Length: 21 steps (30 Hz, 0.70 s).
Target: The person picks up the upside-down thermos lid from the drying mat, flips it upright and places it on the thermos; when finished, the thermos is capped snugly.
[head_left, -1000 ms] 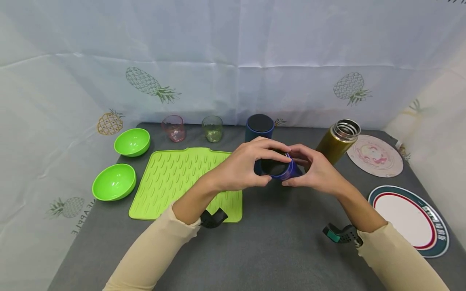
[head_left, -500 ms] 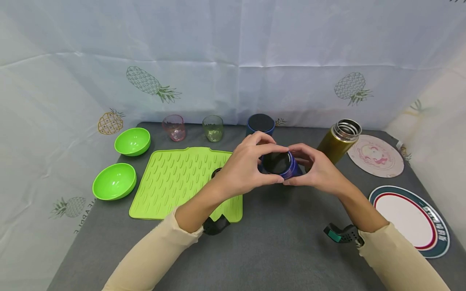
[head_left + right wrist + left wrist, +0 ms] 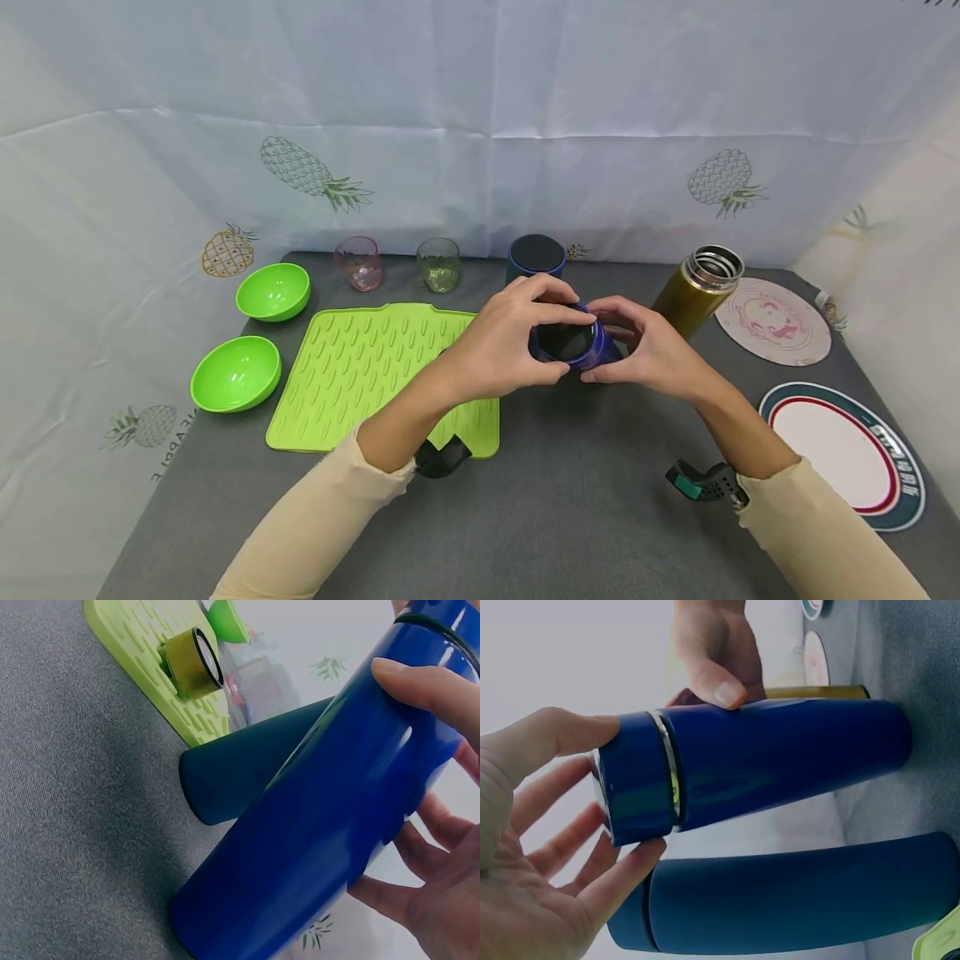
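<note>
A glossy blue thermos bottle (image 3: pixel 787 750) stands on the table between both hands. My left hand (image 3: pixel 498 346) pinches its blue screw lid (image 3: pixel 639 776) from above, thumb on one side and fingers on the other. A thin silver ring shows in the gap between lid and body in the left wrist view. My right hand (image 3: pixel 656 354) grips the upper body of the bottle, just below the lid. Close behind stands a darker teal-blue thermos (image 3: pixel 536 254) with its lid on. To the right, a gold thermos (image 3: pixel 684 304) stands with its steel mouth uncovered.
A gold lid (image 3: pixel 193 664) lies on the lime-green drying mat (image 3: pixel 360 375), mostly hidden by my left arm in the head view. Two green bowls (image 3: pixel 236 375), a pink glass (image 3: pixel 360 265) and a green glass (image 3: pixel 438 267) stand left. A pink round mat (image 3: pixel 776 323) and an oval plate (image 3: pixel 832 450) lie right.
My left hand's thumb and fingers have shifted round the lid, first to the right and then back left. The right hand has kept its hold on the thermos body.
</note>
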Each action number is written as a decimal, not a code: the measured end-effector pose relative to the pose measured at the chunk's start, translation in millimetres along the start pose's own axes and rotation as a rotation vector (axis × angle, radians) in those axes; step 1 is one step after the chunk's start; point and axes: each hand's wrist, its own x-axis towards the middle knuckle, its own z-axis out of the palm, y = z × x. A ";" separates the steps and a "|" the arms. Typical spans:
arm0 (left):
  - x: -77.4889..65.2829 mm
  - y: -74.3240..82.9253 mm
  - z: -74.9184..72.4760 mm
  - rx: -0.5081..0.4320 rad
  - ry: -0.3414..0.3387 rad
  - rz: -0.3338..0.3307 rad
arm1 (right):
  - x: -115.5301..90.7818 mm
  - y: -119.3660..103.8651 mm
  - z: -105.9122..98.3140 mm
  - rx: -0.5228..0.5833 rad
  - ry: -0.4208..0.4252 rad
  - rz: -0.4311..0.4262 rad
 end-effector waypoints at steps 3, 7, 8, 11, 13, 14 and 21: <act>0.7 -1.9 -1.6 -0.011 -0.023 0.025 | 1.2 0.1 0.2 0.010 -0.003 -0.002; 1.2 -2.7 -2.2 -0.023 -0.036 0.046 | 1.9 0.4 0.0 0.015 -0.003 -0.001; 1.1 -2.5 -2.1 -0.023 -0.037 0.043 | 2.0 0.4 -0.1 0.013 -0.003 0.000; 0.0 -1.1 -1.3 -0.020 -0.030 0.017 | 2.1 0.5 -0.6 0.010 -0.004 0.004; -1.0 0.0 -0.7 -0.016 -0.011 -0.010 | 2.2 0.5 -1.0 0.007 -0.003 0.004; -1.4 0.3 -0.2 -0.019 0.003 -0.022 | 2.2 0.5 -1.2 0.004 -0.001 0.004; -1.9 1.1 5.1 -0.077 0.102 -0.085 | 2.3 0.6 -1.1 0.000 0.009 0.015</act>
